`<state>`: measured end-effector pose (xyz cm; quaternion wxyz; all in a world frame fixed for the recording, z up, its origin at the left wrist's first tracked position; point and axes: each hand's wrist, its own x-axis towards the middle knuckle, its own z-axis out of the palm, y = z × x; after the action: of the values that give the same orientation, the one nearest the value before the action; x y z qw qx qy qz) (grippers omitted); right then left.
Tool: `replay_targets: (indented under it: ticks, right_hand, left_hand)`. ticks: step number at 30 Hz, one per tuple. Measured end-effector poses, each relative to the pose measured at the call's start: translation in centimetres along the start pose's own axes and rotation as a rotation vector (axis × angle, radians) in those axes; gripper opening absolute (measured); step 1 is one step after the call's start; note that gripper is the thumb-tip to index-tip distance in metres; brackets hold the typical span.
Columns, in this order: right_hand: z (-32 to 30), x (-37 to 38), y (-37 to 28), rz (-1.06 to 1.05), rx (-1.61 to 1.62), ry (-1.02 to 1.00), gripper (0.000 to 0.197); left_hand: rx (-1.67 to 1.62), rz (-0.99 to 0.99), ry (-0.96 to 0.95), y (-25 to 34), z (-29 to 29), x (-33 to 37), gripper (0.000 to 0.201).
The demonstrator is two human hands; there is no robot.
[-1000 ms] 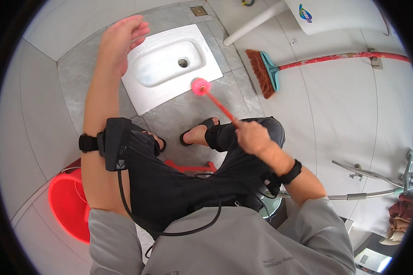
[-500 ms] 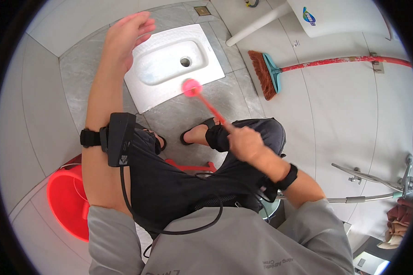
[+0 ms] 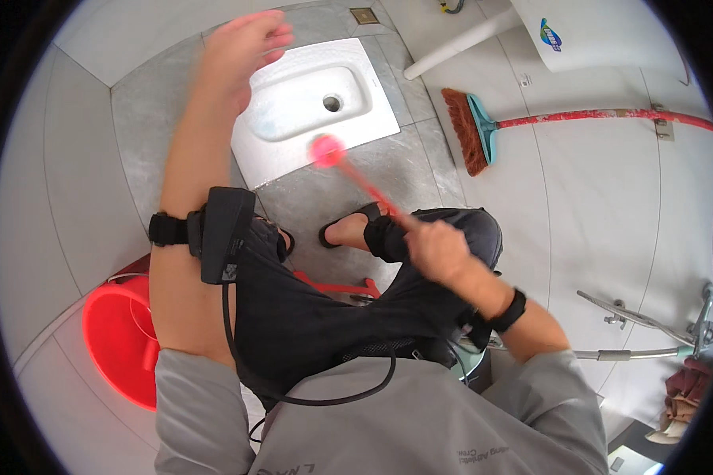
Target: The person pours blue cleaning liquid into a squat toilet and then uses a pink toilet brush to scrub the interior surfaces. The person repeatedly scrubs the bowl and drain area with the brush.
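Observation:
My right hand (image 3: 440, 252) is wrapped round the reddish handle of a toilet brush (image 3: 372, 192). The round pink brush head (image 3: 326, 150), blurred by motion, is over the near rim of a white squat toilet (image 3: 293, 154). My left hand (image 3: 249, 51) is raised at the toilet's left end, palm turned inward. Its fingers are loosely bent and apart, with nothing seen in them. Just below the brush are my sandalled feet on the grey tiles.
A broom (image 3: 477, 133) with a red handle leans along the right wall, below a white pipe (image 3: 459, 43). At the left stands a red bucket (image 3: 119, 340). Between my legs shows a red plastic thing (image 3: 333, 286). A shower hose (image 3: 626, 355) runs along the right; a floor drain (image 3: 364, 16) lies far ahead.
The whole view has shifted slightly. Against the toilet, the brush head has slid a little left along the near rim. My left hand has moved slightly right and forward.

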<state>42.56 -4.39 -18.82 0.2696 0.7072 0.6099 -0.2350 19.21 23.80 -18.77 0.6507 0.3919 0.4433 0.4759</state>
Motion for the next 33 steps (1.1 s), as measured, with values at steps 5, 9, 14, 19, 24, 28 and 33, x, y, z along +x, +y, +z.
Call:
replay_targets:
  ticks: [5, 9, 14, 19, 24, 28, 33]
  right_hand:
    - [0.7, -0.4, -0.7, -0.109, 0.059, 0.02, 0.045]
    - [-0.5, 2.4, 4.8, 0.221, 0.106, 0.097, 0.044]
    - [0.7, 0.2, -0.4, 0.024, 0.016, 0.038, 0.047]
    - [0.5, -0.5, 0.2, -0.068, 0.076, 0.066, 0.045]
    - [0.1, 2.9, 3.1, 0.218, 0.077, 0.086, 0.041]
    - [1.2, 0.6, -2.2, -0.066, 0.058, 0.089, 0.042]
    - [1.2, 0.9, 0.0, -0.096, 0.116, 0.097, 0.037]
  left_hand:
    - [0.054, -0.02, -0.007, -0.2, -0.5, -0.2, 0.034]
    - [0.032, 0.008, 0.017, 0.1, -0.6, -0.3, 0.033]
    - [0.038, -0.011, -0.003, 0.4, -0.1, -0.3, 0.033]
    - [0.066, -0.03, -0.022, 0.2, -0.4, -0.3, 0.033]
    - [0.044, -0.032, 0.011, 0.6, -0.3, -0.3, 0.033]
    - [0.043, -0.04, 0.013, 0.5, 0.0, -0.2, 0.032]
    - [0.053, -0.06, 0.01, 0.4, -0.3, -0.1, 0.03]
